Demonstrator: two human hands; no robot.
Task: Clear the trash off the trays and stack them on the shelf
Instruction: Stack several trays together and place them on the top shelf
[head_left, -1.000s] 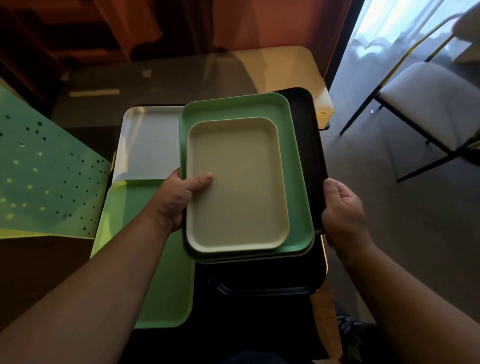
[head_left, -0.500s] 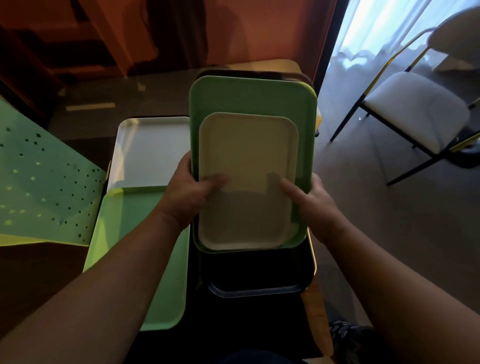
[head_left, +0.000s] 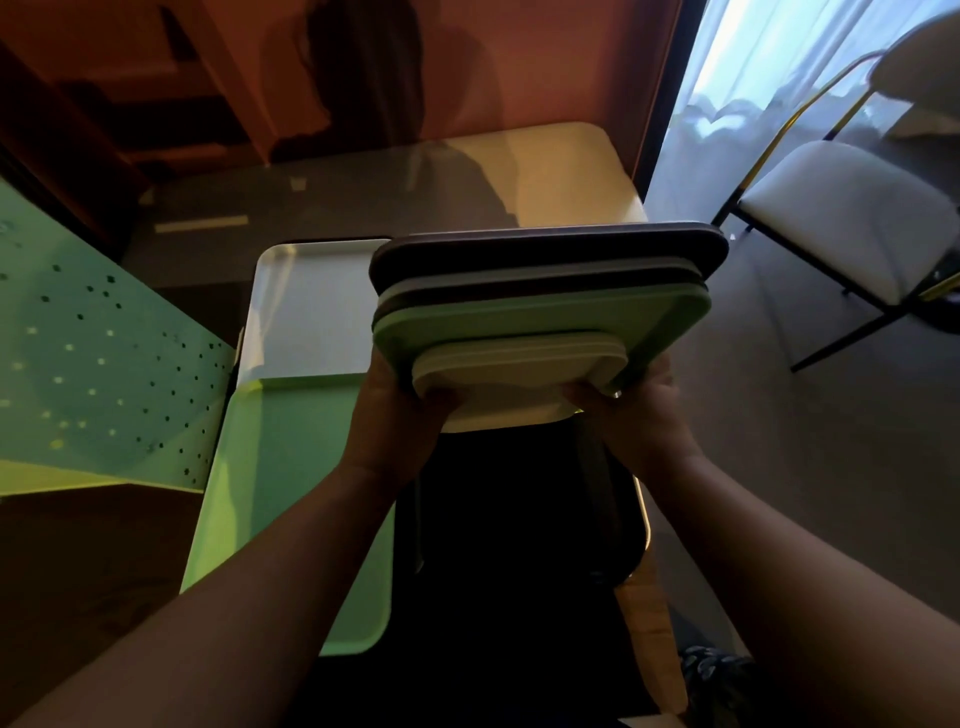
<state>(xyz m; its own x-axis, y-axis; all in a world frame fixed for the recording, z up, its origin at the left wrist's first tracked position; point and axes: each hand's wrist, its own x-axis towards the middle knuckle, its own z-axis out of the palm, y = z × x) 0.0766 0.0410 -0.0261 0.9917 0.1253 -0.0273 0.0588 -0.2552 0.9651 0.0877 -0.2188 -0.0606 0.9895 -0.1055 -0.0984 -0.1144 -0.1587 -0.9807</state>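
Note:
A stack of trays is lifted off the table, its far end tipped up. From the top it holds a cream tray (head_left: 514, 364), a green tray (head_left: 540, 317), a grey tray (head_left: 519, 288) and a dark tray (head_left: 545, 249). My left hand (head_left: 395, 415) grips the stack's near left corner. My right hand (head_left: 634, 410) grips the near right corner. Under the stack a black tray (head_left: 519, 509) lies on the table. A large green tray (head_left: 291, 467) and a white tray (head_left: 306, 312) lie to the left.
A green perforated panel (head_left: 98, 374) slants at the left. The glass table (head_left: 363, 202) runs back to an orange wall. A white-seated chair (head_left: 852, 218) stands on the floor at the right, by a curtained window.
Both hands have lifted the tray stack off the black tray and tilted its far end upward. My right hand moved from the side rim to the near corner.

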